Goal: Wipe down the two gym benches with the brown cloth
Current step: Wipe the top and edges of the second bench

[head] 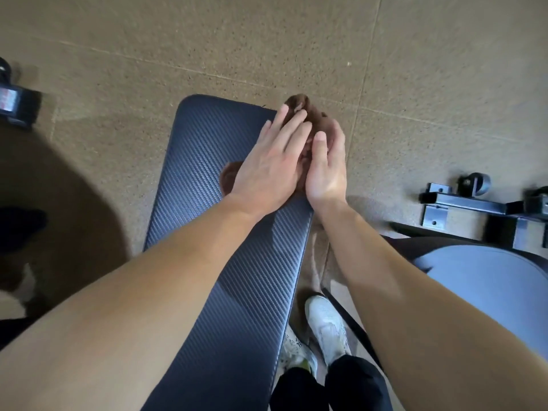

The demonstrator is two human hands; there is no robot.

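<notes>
brown cloth (229, 177) mostly covered by left hand (267, 170) and right hand (326, 173); only two patches seen. Right-hand grip on it can't be told. Near end of bench (207, 137) cut off at bottom, second bench (489, 286) at right edge. Dark item (14, 106) at left edge blurred, clipped
</notes>
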